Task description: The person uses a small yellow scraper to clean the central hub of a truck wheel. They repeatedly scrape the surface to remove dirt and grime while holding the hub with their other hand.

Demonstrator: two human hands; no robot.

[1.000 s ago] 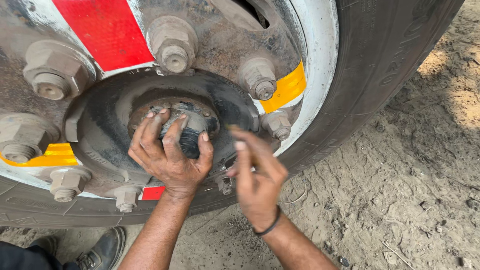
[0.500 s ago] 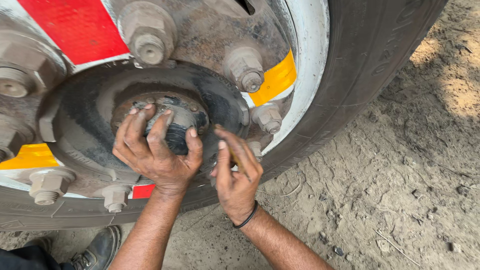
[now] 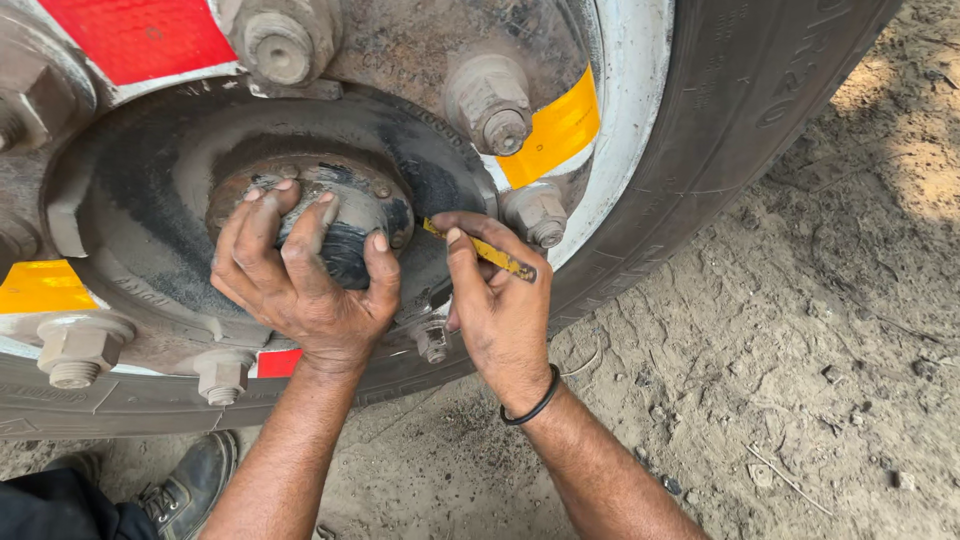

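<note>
Hub cap: round, dark, greasy metal, seated at the centre of the wheel hub, partly covered. Yellow thin tool: slim, flat, worn and dirt-marked, lying slanted just right of the cap, its tip towards the cap's right edge.

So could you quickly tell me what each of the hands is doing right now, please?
Left hand: closed around the hub cap.
Right hand: closed on a thin yellow tool.
</note>
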